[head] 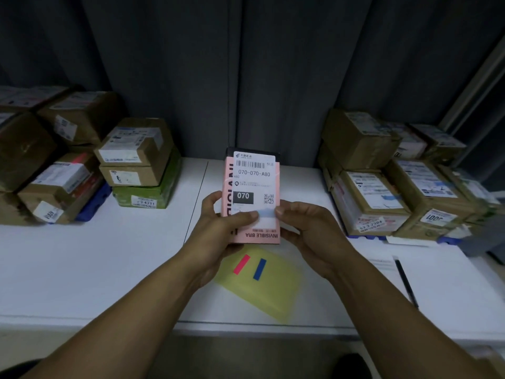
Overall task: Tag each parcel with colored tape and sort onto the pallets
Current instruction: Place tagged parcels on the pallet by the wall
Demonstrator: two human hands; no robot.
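The pink parcel (252, 184) is held upright in the air by both hands, just above and behind the yellow sheet (270, 285) that lies flat on the white bench (109, 255). Its white shipping label (254, 173) faces the camera.

The left hand (218, 222) grasps the parcel's lower left edge. Its thumb lies across the front, under the label's black "070" block, and its fingers (211, 201) curl round the left side and go behind. The right hand (303, 225) grasps the lower right edge the same way, with the thumb tip on the front and the rest of the fingers hidden behind the parcel. The two thumb tips nearly meet over a pale bluish patch at the bottom of the label; whether that patch is tape cannot be told.

Two tape strips are on the yellow sheet, side by side and apart: a pink strip (241, 264) and a blue strip (259, 269).

Far left of the sheet, a stack of brown boxes (136, 149) rests on a blue pallet (94, 202). Far right of the sheet stands another stack (382, 187). A black pen (405, 283) lies on the bench to the right of the sheet.
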